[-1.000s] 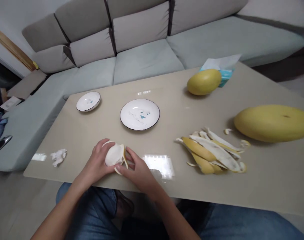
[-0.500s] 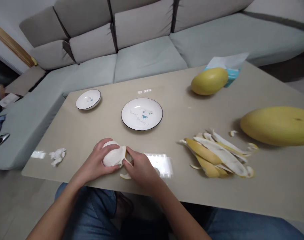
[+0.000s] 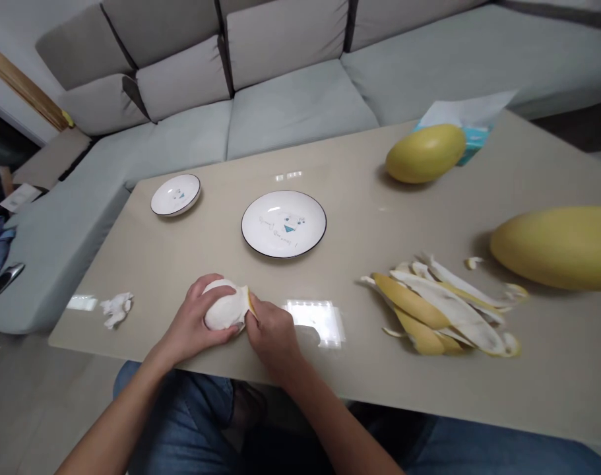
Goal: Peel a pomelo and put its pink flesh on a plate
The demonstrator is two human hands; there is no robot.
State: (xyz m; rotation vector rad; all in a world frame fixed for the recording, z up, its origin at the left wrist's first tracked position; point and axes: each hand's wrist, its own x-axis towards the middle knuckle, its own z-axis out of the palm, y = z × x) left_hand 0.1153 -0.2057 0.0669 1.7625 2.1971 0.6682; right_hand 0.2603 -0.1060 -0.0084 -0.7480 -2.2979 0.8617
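Note:
A partly peeled pomelo [image 3: 224, 309], white with pith, rests near the front edge of the beige table [image 3: 359, 218]. My left hand [image 3: 194, 323] is wrapped round its left side. My right hand [image 3: 270, 336] is closed on a strip of yellow peel at the fruit's right side, its fingers curled under. A heap of torn-off peel strips [image 3: 443, 310] lies on the table to the right of my hands.
A large white plate [image 3: 283, 223] and a small white dish [image 3: 175, 195] stand beyond my hands. Two whole yellow pomelos [image 3: 425, 153] [image 3: 557, 247] and a tissue pack [image 3: 471, 128] sit at the right. A crumpled scrap [image 3: 116, 309] lies at the left. A grey sofa [image 3: 290, 99] runs behind.
My right hand has drawn in against the fruit and curled over the peel strip. The loose yellow peel flap seen below the fruit earlier is hidden under that hand. The view has shifted slightly.

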